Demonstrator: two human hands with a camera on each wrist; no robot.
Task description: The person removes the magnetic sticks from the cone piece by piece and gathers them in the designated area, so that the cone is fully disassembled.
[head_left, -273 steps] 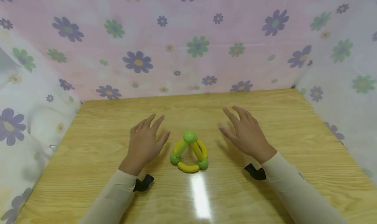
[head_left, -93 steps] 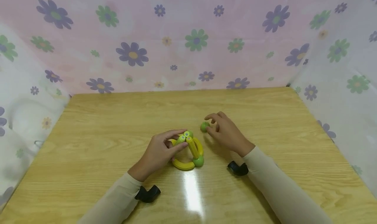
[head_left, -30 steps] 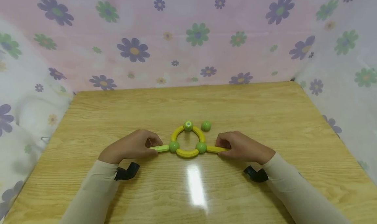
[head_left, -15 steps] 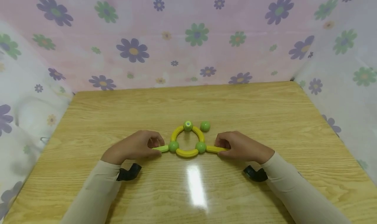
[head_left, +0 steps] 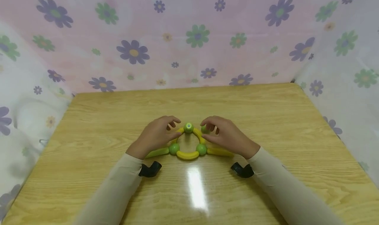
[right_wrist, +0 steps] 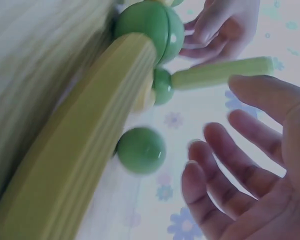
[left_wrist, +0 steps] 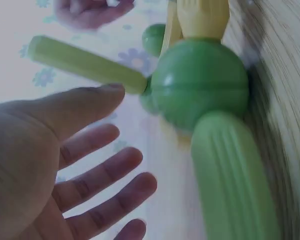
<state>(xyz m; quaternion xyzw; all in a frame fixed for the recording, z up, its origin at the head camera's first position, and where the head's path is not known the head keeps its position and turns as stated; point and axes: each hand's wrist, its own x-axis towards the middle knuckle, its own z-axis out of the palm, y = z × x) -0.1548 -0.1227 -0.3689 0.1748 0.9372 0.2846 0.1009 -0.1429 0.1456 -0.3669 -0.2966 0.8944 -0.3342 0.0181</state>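
A ring of curved yellow pieces (head_left: 188, 155) joined by green balls (head_left: 201, 149) lies flat on the table. A light green rod (head_left: 158, 152) points out left from it, a yellow rod (head_left: 219, 152) right. From the far ball a third, light green rod (right_wrist: 222, 72) stands upright, seen end-on in the head view. My left hand (head_left: 157, 133) hovers left of that upright rod, fingers apart and holding nothing. On the other side is my right hand (head_left: 226, 133), fingers loosely bent and clear of the rods. A loose green ball (right_wrist: 141, 150) sits partly hidden behind it.
The wooden table (head_left: 189, 103) is backed by a pink flowered cloth (head_left: 165, 54), with pale flowered cloth (head_left: 340, 96) at the sides. Black curved pieces (head_left: 150, 169) stick out at both wrists.
Earlier the loose ball came off the top and the rods were spread outward. Since half a second ago both hands have let go of the side rods and moved inward toward the upright rod.
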